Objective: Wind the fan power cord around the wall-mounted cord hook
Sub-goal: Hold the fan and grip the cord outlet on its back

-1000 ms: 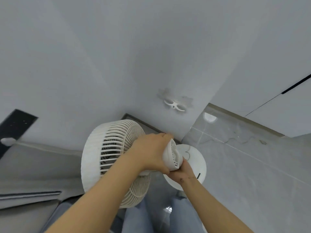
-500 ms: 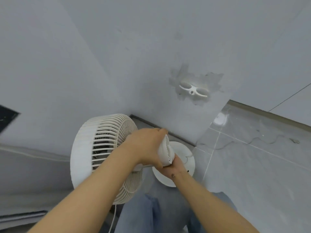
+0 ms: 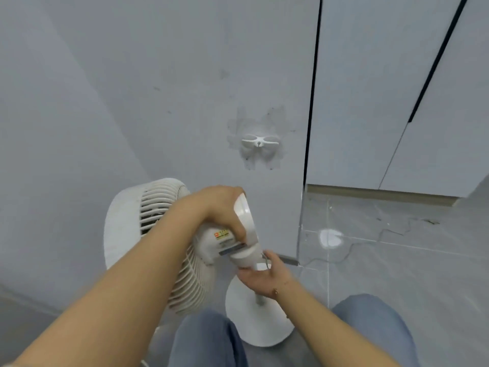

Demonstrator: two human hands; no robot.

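Head view: looking down at a grey wall and a tiled floor.
Fans: one white fan (image 3: pixel 156 234), standing on the floor close to the wall, near the wall's corner edge.
Fan parts: one round cage on the left, one motor housing (image 3: pixel 244 223) at the back, one thin pole, one round base (image 3: pixel 264 329) flat on the floor.
Hooks: one white cord hook (image 3: pixel 260 141), stuck on the wall above the fan, inside a patchy, scuffed bit of paint. Nothing is wound on it.
Cords: one thin cord (image 3: pixel 352 247) lies in loose wiggles on the floor tiles to the right, well apart from the hook. I cannot tell where it joins the fan.
Hands: two, both bare.
Left hand (image 3: pixel 219 207): reaches in from the bottom left, arm stretched long. Its fingers are curled over the top of the motor housing and grip it.
Right hand (image 3: pixel 262 278): comes in from the bottom right, palm turned up, just under the motor housing by the pole. The fingers are loose and spread, and they touch the underside. I cannot tell if they pinch anything.
Knees: two, in blue jeans (image 3: pixel 211 340), at the bottom edge, one on each side of the base.
Cupboard doors: white panels with two dark gaps, on the right of the wall.
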